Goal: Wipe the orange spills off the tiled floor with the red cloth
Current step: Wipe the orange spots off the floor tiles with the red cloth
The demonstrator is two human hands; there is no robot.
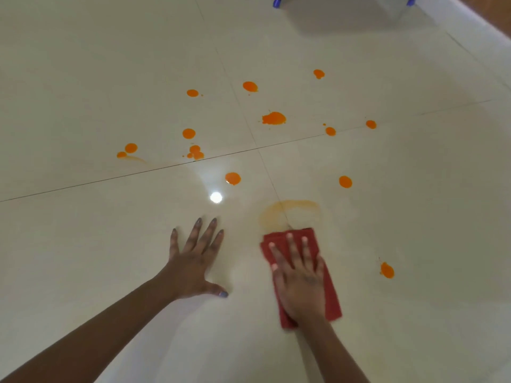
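Red cloth (330,286), folded into a soft, limp pad, lies flat on the tiled floor (83,78) under the right hand (300,283), whose spread fingers press it down just below a pale orange smear (290,212). Being light and floppy, it probably needs palm pressure rather than a pinch, while the left hand (193,265) rests splayed on bare tile, and many orange spills (273,118) beyond look wet and slippery.

An indoor room, likely a home: glossy cream tiled floor (387,189), blue-capped furniture legs (278,1).
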